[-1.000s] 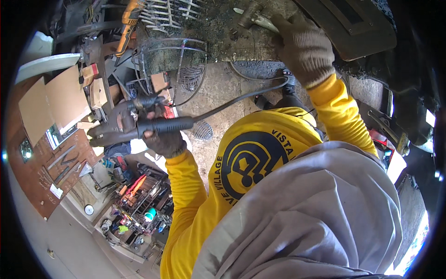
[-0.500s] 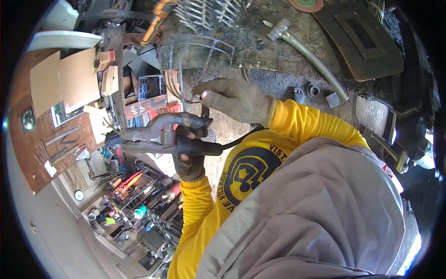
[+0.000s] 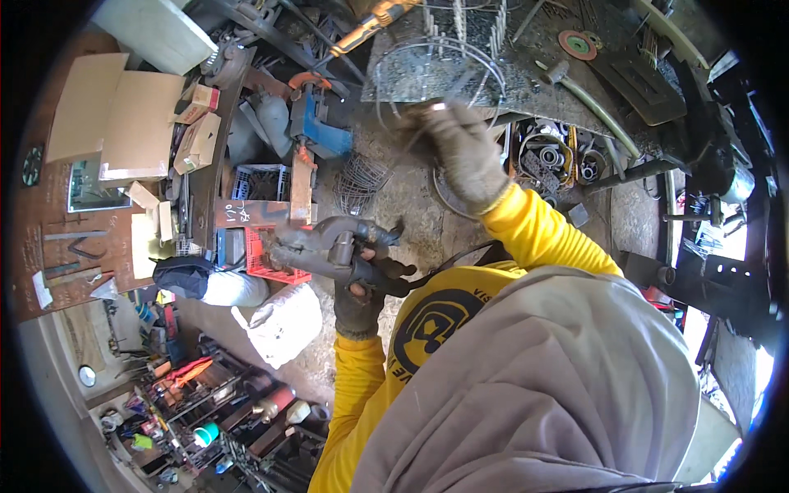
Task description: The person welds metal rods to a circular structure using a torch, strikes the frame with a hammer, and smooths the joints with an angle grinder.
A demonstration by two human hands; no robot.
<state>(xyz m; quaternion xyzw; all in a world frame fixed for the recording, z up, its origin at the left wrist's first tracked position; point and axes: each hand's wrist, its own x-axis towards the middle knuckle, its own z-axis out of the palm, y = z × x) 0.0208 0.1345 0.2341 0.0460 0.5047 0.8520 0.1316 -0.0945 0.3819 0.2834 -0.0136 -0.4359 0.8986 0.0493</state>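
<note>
Daylight glare at right, curved edges, black rim, right of 2 hands (image 3: 467, 156) motion-blurred

This is a metalworking workshop. A hammer (image 3: 593, 105), a grinding disc (image 3: 578, 45) and a welding shield (image 3: 651, 100) lie on the grimy desk (image 3: 523, 85).

Left gloved hand (image 3: 359, 312) grips a dark clamp (image 3: 329, 253); right gloved hand (image 3: 470, 156), blurred, overlaps the lower edge of a round wire frame (image 3: 379, 86), contact unclear. On the bench (image 3: 526, 94) lie a hammer (image 3: 592, 105), a reddish disc (image 3: 577, 45) and a dark mask (image 3: 637, 86); cardboard sheets (image 3: 144, 123) and a red crate (image 3: 283, 267) stand farther left
</note>
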